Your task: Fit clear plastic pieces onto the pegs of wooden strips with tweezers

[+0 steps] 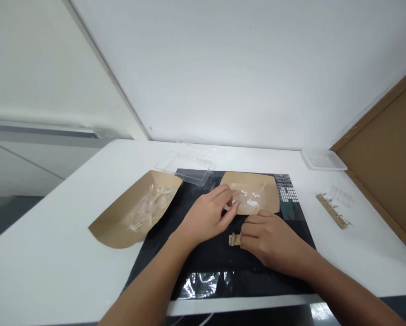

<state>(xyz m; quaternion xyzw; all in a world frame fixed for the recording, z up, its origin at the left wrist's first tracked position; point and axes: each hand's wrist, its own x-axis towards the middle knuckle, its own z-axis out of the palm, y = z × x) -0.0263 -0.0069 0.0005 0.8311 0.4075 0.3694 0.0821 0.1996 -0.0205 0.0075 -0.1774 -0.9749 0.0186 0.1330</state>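
Note:
My left hand reaches over the black mat to the small brown paper tray of tiny white pieces, its fingertips pinched together at the tray's near left edge. What the fingertips hold is too small to make out. My right hand rests curled on the mat just below that tray, pressing down a small brown strip with a metal clip, of which only the left end shows.
A larger brown paper tray with clear plastic pieces lies at the left. Clear plastic lids sit at the back, a clear container at the back right. Another brown clip strip lies right, a brown board beside it.

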